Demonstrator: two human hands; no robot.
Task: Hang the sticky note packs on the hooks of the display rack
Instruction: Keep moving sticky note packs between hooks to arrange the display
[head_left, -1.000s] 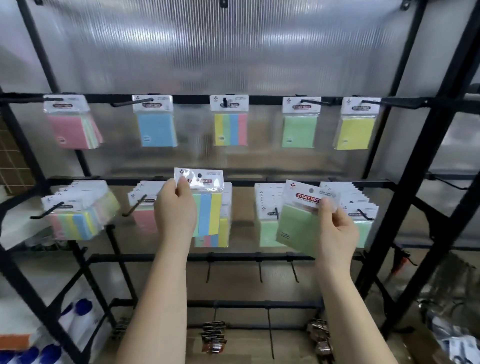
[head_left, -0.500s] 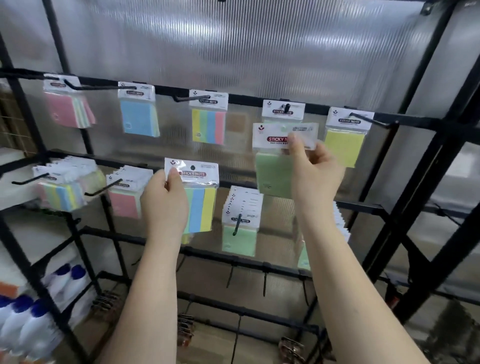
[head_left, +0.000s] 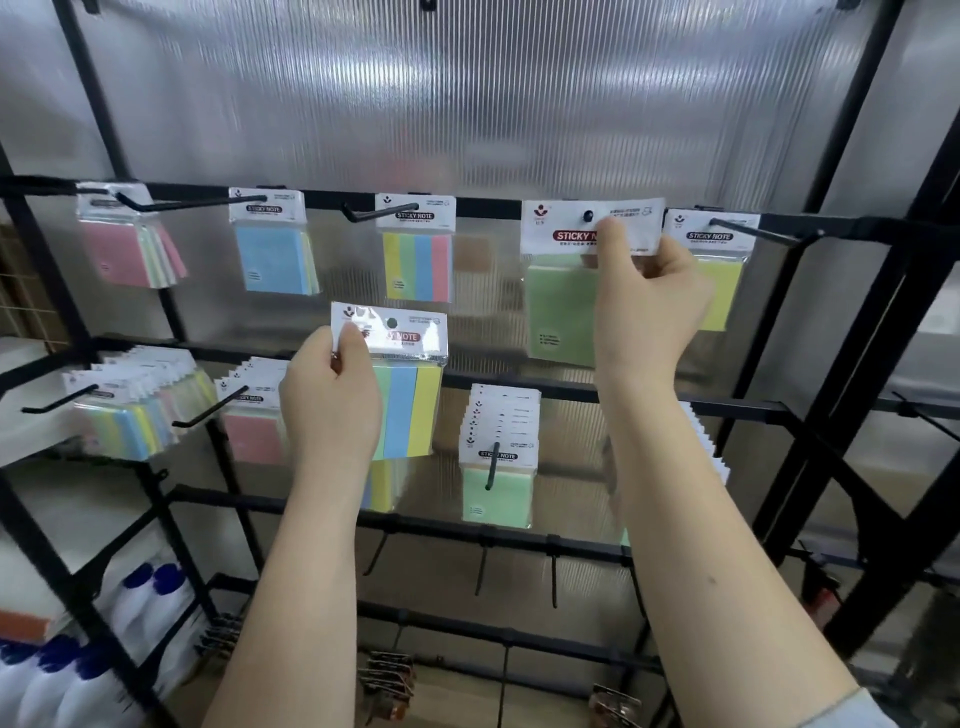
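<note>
The right hand (head_left: 641, 306) pinches the white header card of a green sticky note pack (head_left: 563, 306), its hole on a black top-row hook (head_left: 588, 214). Lower left, the left hand (head_left: 330, 410) grips a striped green-blue-yellow sticky note pack (head_left: 408, 402) before the black display rack (head_left: 857, 228).

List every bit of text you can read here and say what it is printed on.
"STICKY NO", the rest covered by the thumb: header of the green pack in the right hand.
"NOTE", start covered: header of the striped pack in the left hand.
"STICKY NOTE": headers of the hanging blue pack, multicolour pack and yellow pack.
Small print on all headers: too blurred to read.
</note>
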